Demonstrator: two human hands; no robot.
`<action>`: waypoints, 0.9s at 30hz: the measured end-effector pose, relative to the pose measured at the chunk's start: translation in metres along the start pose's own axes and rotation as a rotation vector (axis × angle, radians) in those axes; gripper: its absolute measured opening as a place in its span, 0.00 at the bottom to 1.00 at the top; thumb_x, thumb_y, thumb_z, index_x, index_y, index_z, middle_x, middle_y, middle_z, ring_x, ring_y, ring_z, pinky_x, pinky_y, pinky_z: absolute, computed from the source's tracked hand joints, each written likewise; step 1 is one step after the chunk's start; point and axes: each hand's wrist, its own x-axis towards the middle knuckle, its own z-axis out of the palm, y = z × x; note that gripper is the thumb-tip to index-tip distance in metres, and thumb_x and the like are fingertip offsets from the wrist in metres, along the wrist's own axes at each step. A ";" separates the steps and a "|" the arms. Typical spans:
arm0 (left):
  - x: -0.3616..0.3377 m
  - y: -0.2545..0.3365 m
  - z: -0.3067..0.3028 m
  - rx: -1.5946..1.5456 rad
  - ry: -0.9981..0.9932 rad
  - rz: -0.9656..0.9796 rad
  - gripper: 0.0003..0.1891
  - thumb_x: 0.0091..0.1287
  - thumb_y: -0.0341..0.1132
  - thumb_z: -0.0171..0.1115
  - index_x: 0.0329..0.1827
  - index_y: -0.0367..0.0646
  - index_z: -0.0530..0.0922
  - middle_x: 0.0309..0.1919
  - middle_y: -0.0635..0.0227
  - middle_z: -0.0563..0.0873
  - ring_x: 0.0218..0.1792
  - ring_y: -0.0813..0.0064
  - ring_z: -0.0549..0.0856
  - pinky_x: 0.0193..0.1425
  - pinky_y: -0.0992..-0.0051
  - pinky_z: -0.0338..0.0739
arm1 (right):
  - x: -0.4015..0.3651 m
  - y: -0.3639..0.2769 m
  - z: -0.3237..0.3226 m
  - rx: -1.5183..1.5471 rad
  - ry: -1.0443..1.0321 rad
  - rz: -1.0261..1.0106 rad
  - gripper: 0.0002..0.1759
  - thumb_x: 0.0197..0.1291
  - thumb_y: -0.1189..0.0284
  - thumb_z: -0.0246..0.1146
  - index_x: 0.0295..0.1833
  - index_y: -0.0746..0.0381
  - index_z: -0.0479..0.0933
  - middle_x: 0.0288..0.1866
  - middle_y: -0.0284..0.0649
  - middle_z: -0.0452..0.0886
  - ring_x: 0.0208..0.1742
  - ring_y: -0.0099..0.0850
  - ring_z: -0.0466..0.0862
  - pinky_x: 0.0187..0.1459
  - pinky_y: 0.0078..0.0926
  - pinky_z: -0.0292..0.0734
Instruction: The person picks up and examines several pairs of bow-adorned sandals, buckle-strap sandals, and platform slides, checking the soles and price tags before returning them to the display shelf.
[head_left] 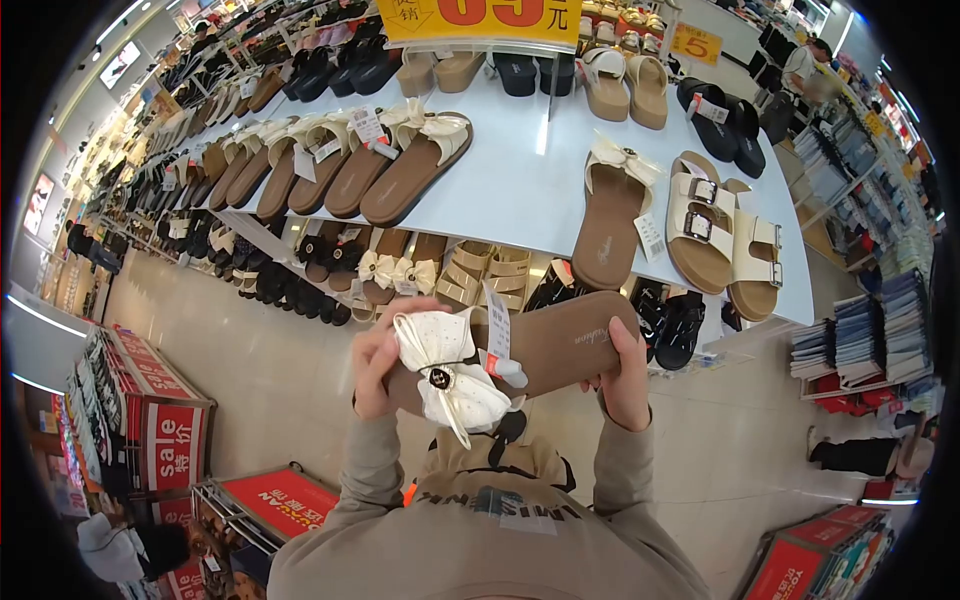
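Observation:
A brown-soled slide sandal (555,345) with a white bow strap (450,375) lies sideways in front of my chest, held between both hands. My left hand (376,362) grips its toe end beside the bow, fingers wrapped round the edge. At the heel end, my right hand (625,375) is closed on the sole with the thumb on top. A white paper tag (497,320) stands up from the strap on a red and white clip. Just beyond, a similar single bow sandal (607,225) hangs slightly over the edge of the white shelf (500,190).
A row of bow sandals (340,180) lines the shelf's left side, with white buckle sandals (695,225) at right. More footwear fills the lower shelf (440,270). Red sale bins (175,440) stand at lower left. Folded jeans (860,340) and other people (800,70) are to the right.

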 end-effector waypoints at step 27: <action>0.056 0.009 0.018 0.465 0.141 0.042 0.17 0.69 0.32 0.59 0.58 0.35 0.74 0.50 0.63 0.82 0.51 0.76 0.80 0.57 0.77 0.72 | -0.029 0.062 -0.002 -0.106 -0.138 0.160 0.13 0.70 0.70 0.56 0.51 0.70 0.69 0.37 0.45 0.82 0.29 0.29 0.84 0.22 0.24 0.80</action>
